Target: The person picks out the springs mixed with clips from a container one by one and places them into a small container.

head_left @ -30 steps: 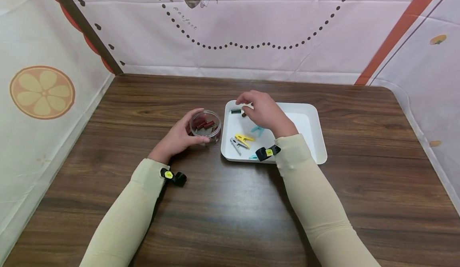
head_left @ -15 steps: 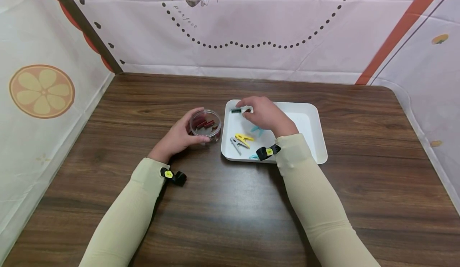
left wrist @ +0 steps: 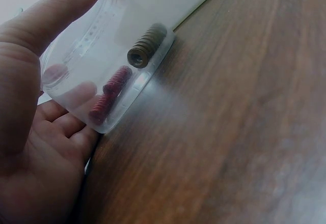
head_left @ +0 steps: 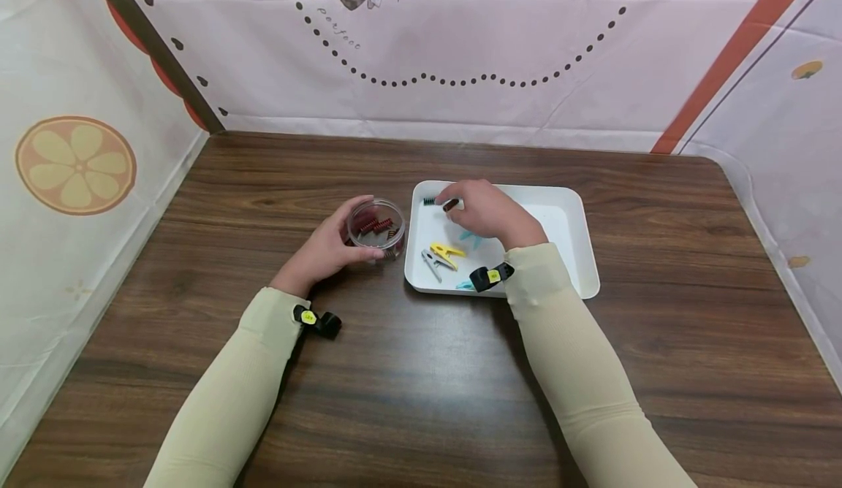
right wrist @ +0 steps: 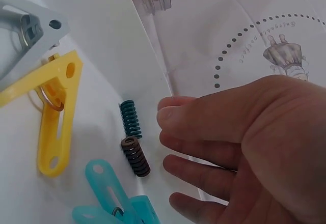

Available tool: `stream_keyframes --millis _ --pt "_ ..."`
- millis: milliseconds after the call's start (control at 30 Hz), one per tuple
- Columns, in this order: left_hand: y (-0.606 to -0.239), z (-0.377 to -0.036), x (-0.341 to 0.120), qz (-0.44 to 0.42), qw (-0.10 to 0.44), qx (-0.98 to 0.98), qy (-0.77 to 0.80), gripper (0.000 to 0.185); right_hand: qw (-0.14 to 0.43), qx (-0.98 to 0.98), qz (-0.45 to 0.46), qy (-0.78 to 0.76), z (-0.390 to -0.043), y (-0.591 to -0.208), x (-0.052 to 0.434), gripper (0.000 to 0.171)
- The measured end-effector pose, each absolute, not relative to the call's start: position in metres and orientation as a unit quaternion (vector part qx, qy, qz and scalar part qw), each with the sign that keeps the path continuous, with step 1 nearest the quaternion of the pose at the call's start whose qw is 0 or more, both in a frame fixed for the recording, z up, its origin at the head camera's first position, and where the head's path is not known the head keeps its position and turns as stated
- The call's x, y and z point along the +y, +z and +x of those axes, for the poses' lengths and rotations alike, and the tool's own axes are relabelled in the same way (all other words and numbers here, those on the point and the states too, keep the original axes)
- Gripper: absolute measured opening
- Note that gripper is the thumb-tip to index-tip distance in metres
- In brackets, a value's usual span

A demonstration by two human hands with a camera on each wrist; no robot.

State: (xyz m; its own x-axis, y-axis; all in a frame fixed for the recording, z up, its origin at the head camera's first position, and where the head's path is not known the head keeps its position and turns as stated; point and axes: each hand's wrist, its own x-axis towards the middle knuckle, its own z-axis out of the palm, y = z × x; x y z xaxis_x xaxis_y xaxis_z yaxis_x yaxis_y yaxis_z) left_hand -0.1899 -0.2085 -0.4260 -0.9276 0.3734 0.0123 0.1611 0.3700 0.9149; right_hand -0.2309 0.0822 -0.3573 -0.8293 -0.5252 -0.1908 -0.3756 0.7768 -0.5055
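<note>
My left hand (head_left: 329, 247) holds a clear plastic jar (head_left: 356, 237) around its side, thumb at the front. Inside the jar lie red springs (left wrist: 118, 80) and a brown spring (left wrist: 146, 45). My right hand (head_left: 490, 212) is over the far left part of a white tray (head_left: 559, 214). Its thumb and fingers (right wrist: 216, 150) are apart, close beside a brown spring (right wrist: 135, 156) on the tray floor. A dark green spring (right wrist: 131, 119) lies end to end with the brown one, near the tray's wall.
In the tray are a yellow clip (head_left: 447, 254), a grey clip (head_left: 434, 264) and light-blue clips (right wrist: 114, 193), one partly under my right wrist. The tray stands just right of the jar on the brown wooden table (head_left: 408, 386). A printed cloth (head_left: 493, 42) hangs behind.
My right hand has come slightly lower over the tray, and the brown spring now shows between its thumb and fingertips in the head view. The left hand and the jar have stayed put.
</note>
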Motion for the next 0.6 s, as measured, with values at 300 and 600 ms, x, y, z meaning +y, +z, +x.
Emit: stream_keyframes --millis 300,600 --pt "-0.4244 -0.1895 -0.2073 0.162 0.102 0.820 0.540 0.090 0.191 0.925 -0.249 -0.215 -0.2292 -0.3600 0.0838 0.042" --pt "-0.4238 -0.1899 -0.2073 0.167 0.098 0.818 0.541 0.092 0.183 0.930 -0.245 -0.202 -0.2305 -0.3601 0.0847 0.038"
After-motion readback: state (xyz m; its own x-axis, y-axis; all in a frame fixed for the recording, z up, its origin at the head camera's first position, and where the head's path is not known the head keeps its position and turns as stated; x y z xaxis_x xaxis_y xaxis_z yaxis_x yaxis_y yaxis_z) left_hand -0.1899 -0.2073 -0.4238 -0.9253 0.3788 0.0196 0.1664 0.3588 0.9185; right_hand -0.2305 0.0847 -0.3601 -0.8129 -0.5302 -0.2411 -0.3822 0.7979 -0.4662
